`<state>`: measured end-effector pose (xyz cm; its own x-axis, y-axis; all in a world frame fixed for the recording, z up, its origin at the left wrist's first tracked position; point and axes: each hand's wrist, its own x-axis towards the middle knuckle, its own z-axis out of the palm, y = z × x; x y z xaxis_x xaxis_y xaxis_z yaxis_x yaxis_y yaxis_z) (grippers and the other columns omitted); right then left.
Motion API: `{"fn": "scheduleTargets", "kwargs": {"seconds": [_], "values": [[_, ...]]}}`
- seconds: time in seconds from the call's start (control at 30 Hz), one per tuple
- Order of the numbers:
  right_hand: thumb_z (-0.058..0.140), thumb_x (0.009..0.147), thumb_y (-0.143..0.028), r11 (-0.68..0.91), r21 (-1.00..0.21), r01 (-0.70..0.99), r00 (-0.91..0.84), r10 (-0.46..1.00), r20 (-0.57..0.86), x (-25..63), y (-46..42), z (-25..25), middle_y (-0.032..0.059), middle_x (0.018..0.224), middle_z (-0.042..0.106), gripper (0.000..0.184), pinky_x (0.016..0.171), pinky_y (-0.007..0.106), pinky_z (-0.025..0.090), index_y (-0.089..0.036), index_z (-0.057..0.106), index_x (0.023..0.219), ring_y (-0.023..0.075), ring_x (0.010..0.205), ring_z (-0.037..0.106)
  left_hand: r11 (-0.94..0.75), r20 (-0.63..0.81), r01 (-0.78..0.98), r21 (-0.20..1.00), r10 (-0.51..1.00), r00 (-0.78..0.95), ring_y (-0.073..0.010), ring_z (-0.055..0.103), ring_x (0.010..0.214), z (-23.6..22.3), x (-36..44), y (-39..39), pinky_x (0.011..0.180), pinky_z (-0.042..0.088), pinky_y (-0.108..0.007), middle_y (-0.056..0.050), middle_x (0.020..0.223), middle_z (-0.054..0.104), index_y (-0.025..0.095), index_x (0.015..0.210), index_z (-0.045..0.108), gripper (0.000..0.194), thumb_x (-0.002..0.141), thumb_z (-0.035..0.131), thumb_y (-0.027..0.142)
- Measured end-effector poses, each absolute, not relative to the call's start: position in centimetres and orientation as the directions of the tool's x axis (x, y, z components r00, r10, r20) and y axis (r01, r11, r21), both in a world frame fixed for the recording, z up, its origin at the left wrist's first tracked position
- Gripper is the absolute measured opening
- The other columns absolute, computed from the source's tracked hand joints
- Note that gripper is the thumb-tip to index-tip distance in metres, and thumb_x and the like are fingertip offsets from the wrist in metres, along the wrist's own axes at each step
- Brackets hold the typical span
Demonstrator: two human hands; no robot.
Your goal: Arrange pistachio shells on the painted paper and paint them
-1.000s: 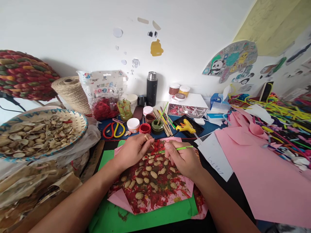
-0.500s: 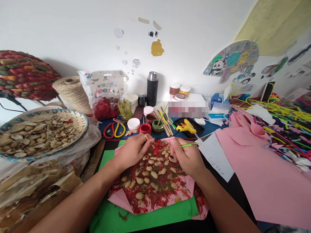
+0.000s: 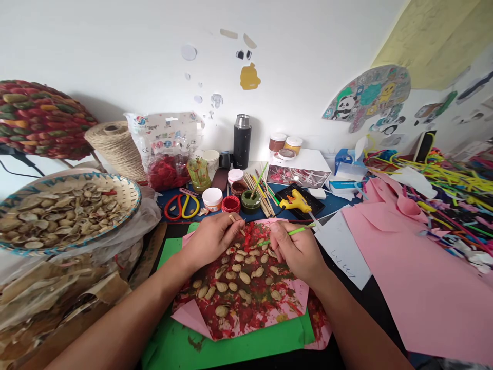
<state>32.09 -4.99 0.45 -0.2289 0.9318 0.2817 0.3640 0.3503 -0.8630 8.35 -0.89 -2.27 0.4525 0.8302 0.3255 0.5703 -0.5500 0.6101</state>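
Observation:
My left hand (image 3: 210, 237) is closed at the top left of a paint-smeared pink sheet (image 3: 192, 319), pinching a short wooden stick (image 3: 232, 218); the stick's far end is hard to make out. In my right hand (image 3: 295, 249) is a green-handled paintbrush (image 3: 302, 229), held like a pen. Its tip points left, low over the sheet near wet red paint (image 3: 250, 231). Several peanut shells (image 3: 244, 278) lie on the sheet below both hands. Just beyond my hands stand an open jar of red paint (image 3: 231, 204) and a jar of dark green paint (image 3: 250, 203) with a brush in it.
Green sheets (image 3: 227, 354) lie under the pink one. At left is a basket (image 3: 133, 198) of shells; scissors (image 3: 181, 206) lie behind my left hand. A yellow glue gun (image 3: 296, 201) and large pink paper (image 3: 423, 303) are at right. A black flask (image 3: 242, 144) stands by the wall.
My right hand has shifted slightly right with the paintbrush, whose handle now tilts up more while its tip dips toward the sheet. My left hand stays in place.

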Motion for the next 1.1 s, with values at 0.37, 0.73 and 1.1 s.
{"fn": "scheduleTargets", "kwargs": {"seconds": [0.37,0.73,1.1], "values": [[0.044,0.113,-0.055,0.358,-0.866,0.349,-0.212,0.93,0.299,32.1,-5.1,0.3,-0.0032,0.047,0.051,0.057,0.051,0.027,0.04,-0.023,0.058,0.068,0.0138,0.044,0.052,-0.513,0.289,0.572,0.64,0.85,0.44,-0.014,0.054,0.064,0.7,7.2,-0.9,0.066,0.042,-0.026,0.001,0.069,0.061,0.02,0.073,0.054,0.045,0.109,0.041,0.044],[0.045,0.114,-0.053,0.361,-0.859,0.364,-0.208,0.93,0.303,32.2,-5.2,0.1,-0.0028,0.05,0.054,0.056,0.053,0.027,0.04,-0.022,0.06,0.069,0.0135,0.047,0.053,-0.567,0.261,0.619,0.544,0.815,0.518,-0.0159,0.056,0.068,-0.4,7.5,-0.8,0.068,0.039,-0.028,0.0,0.072,0.062,0.021,0.077,0.053,0.04,0.109,0.042,0.041],[0.043,0.113,-0.058,0.36,-0.849,0.386,-0.217,0.93,0.296,32.2,-5.2,0.4,-0.002,0.049,0.053,0.058,0.053,0.028,0.041,-0.023,0.061,0.07,0.0154,0.047,0.053,-0.52,0.233,0.544,0.658,0.828,0.511,-0.0134,0.053,0.066,0.0,7.6,-1.2,0.067,0.04,-0.027,0.002,0.072,0.059,0.02,0.077,0.054,0.042,0.11,0.042,0.043]]}}
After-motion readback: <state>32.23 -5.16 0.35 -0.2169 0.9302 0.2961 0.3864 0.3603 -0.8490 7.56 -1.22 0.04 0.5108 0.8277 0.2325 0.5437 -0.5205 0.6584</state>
